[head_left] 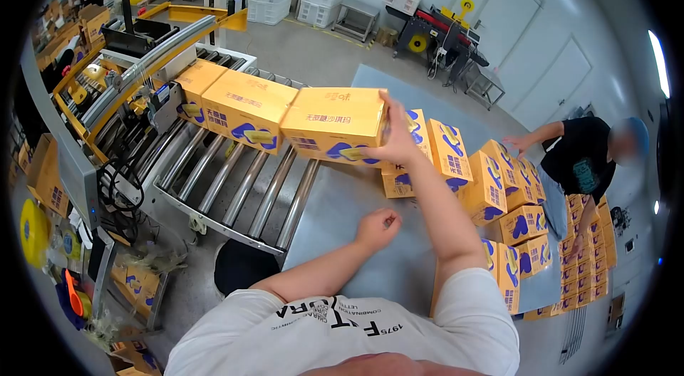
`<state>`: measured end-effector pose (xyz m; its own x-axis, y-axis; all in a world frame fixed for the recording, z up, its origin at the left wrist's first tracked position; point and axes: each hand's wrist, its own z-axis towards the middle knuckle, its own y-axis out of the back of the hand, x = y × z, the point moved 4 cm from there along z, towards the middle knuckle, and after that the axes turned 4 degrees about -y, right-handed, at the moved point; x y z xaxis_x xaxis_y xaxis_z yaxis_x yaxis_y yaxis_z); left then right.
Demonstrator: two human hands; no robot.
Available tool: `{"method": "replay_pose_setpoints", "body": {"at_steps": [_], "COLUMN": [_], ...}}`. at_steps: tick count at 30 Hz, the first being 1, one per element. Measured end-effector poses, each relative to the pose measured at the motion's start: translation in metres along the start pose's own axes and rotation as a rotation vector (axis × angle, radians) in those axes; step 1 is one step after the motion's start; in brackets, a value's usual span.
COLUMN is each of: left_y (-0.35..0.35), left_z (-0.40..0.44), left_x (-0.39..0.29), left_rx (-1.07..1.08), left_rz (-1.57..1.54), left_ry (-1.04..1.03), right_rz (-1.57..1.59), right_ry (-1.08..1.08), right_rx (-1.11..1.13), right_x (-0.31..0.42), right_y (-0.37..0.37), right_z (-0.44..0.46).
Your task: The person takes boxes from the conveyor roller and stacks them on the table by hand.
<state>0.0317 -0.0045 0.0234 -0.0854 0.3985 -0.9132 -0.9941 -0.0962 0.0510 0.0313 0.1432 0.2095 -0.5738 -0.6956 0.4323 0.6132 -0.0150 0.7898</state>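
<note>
My right hand (399, 139) grips the near end of a yellow-orange carton (335, 118) with blue patches, its thumb low on the printed side and its fingers at the top edge. This carton stands at the end of the roller conveyor, partly over the metal table. It touches a second carton (249, 102), and a third carton (194, 84) is farther along, partly inside the taping machine (167, 102). My left hand (379, 230) is curled into a loose fist above the table, apart from the cartons. I see nothing held in it.
Metal rollers (246, 187) run left from the grey table (342, 212). Several cartons (450, 152) stand on the table to the right. Across it, a co-worker (581, 155) reaches toward them. Stacked cartons (584, 255) stand beyond. A black round seat (246, 265) is below the conveyor.
</note>
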Motion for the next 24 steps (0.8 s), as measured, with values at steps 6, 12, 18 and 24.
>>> {"method": "replay_pose_setpoints", "body": {"at_steps": [6, 12, 18, 24], "left_y": [-0.001, 0.001, -0.003, -0.012], "left_z": [-0.004, -0.008, -0.004, -0.008], "left_x": [-0.004, -0.022, -0.013, 0.002], "left_rx": [0.053, 0.239, 0.244, 0.280], "left_rz": [-0.006, 0.097, 0.074, -0.016], "left_ry": [-0.032, -0.084, 0.057, 0.115], "right_rz": [-0.514, -0.469, -0.547, -0.281], "right_ry": [0.294, 0.181, -0.054, 0.191], "right_rx": [-0.046, 0.340, 0.299, 0.273], "right_x": [0.087, 0.038, -0.001, 0.010], "right_y": [0.023, -0.033, -0.008, -0.031], "right_z": [-0.034, -0.060, -0.061, -0.053]}}
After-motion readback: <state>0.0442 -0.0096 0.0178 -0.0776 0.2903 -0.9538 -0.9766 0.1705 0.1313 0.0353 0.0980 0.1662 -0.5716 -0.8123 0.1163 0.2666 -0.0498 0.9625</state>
